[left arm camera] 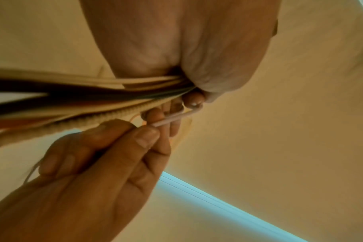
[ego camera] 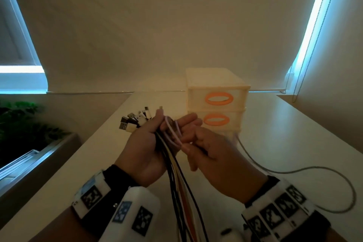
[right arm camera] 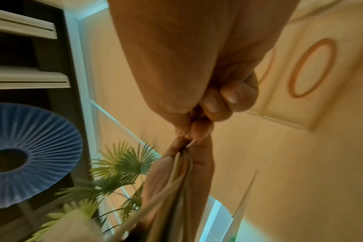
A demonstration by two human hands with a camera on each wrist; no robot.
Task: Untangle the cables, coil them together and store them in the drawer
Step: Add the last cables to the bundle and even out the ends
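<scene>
My left hand [ego camera: 151, 139] grips a bundle of cables [ego camera: 176, 175], black, white and orange, which hangs down toward me. Their plug ends [ego camera: 135, 121] fan out above the thumb. A thin pale pink cord [ego camera: 173, 133] loops across the left fingers, and my right hand [ego camera: 208, 155] pinches its lower end between thumb and forefinger. In the left wrist view the right hand [left arm camera: 106, 155] pulls the pink cord [left arm camera: 172, 118] just below the bundle [left arm camera: 77, 95]. The cream drawer unit [ego camera: 216, 86] with orange ring handles stands shut behind the hands.
A grey cable [ego camera: 294, 172] trails from the drawer unit's base across the white table [ego camera: 294, 133] in a wide curve on the right. A plant [ego camera: 21, 124] and a window ledge lie left of the table. Blind cords [ego camera: 306, 45] hang at the far right.
</scene>
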